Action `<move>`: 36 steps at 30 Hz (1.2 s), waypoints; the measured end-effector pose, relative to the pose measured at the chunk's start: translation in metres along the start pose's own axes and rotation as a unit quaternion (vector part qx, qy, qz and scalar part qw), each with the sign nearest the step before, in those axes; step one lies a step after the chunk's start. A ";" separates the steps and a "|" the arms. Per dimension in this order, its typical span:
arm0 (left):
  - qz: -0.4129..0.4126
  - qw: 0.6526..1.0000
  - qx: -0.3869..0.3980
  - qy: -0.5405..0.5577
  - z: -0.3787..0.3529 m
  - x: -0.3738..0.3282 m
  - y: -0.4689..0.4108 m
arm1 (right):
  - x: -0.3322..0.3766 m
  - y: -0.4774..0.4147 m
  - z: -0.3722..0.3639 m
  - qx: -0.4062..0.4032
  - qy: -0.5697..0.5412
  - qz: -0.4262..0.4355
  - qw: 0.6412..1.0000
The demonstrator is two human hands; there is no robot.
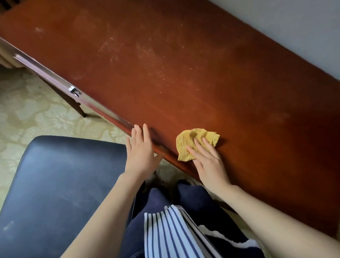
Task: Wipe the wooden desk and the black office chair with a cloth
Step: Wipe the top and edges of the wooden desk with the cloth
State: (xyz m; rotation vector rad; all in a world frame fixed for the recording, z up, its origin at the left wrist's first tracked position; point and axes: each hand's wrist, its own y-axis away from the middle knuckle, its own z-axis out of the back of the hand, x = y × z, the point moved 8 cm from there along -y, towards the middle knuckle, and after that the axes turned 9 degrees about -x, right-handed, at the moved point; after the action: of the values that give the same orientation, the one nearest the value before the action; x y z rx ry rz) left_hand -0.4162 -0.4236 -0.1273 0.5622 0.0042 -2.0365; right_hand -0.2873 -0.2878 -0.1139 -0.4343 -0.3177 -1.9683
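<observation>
yellow cloth (194,141) under flat r hand (209,162) nr desk (201,66) front edge, l hand (140,151) flat on edge.

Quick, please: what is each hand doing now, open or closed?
Left hand: open, fingers touching the desk edge.
Right hand: open, pressing the cloth flat.

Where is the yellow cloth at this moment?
In the head view, the yellow cloth lies on the wooden desk near its front edge, under the right hand, right of the left hand.
</observation>
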 end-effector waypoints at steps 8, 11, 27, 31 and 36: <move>0.039 0.997 -0.006 0.072 0.014 0.014 -0.004 | 0.052 -0.055 -0.023 0.084 0.003 0.141 0.986; 0.076 0.994 -0.034 0.072 0.025 0.024 -0.006 | 0.079 -0.082 -0.037 0.120 0.010 0.212 0.970; 0.142 0.989 -0.027 0.028 0.028 0.009 -0.003 | 0.039 -0.051 -0.006 0.096 -0.039 0.314 0.944; 0.147 0.987 0.032 -0.051 0.015 0.001 -0.010 | -0.009 -0.042 0.016 0.053 -0.033 0.251 0.966; 0.090 0.979 0.067 -0.168 0.013 -0.013 -0.024 | -0.070 -0.061 0.044 0.001 -0.005 0.122 0.993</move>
State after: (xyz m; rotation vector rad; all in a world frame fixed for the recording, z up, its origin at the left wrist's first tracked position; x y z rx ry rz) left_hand -0.4358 -0.4029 -0.1159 0.2838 -0.3757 -1.9388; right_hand -0.3083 -0.1873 -0.1067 -0.4595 -0.2612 -1.7278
